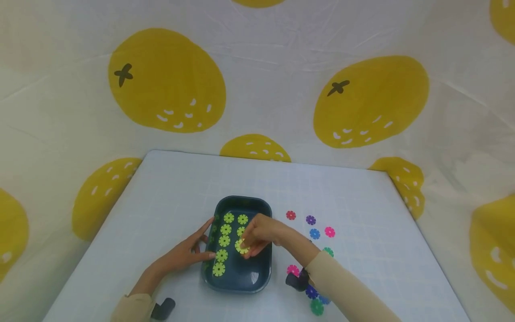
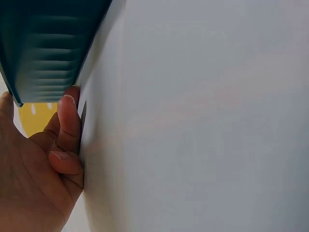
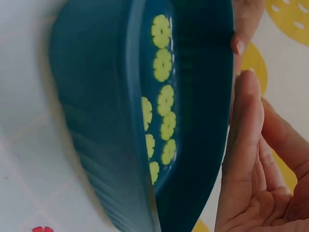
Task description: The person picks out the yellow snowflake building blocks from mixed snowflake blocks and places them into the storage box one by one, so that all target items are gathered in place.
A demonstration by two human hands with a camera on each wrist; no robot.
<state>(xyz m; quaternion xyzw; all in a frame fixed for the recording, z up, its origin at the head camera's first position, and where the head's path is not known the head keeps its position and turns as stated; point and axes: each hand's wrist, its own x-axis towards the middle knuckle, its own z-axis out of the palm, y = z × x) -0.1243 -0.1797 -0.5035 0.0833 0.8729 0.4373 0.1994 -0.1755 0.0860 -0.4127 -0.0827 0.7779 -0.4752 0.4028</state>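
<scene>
A dark teal tray holds yellow-green flower-shaped discs in two columns. My left hand rests against its left side, with fingertips at the rim and the thumb near the lowest discs. In the left wrist view, the left fingers touch the tray's ribbed wall close to the table. Over the tray's middle, my right hand pinches a yellow-green flower disc at its fingertips. The right wrist view shows the right hand above the tray; the pinched disc is hidden there.
Right of the tray lie loose flower discs, among them a red one, a purple one, a blue one and a green one. The right forearm covers part of that group. Behind the white table hangs a lemon-print cloth.
</scene>
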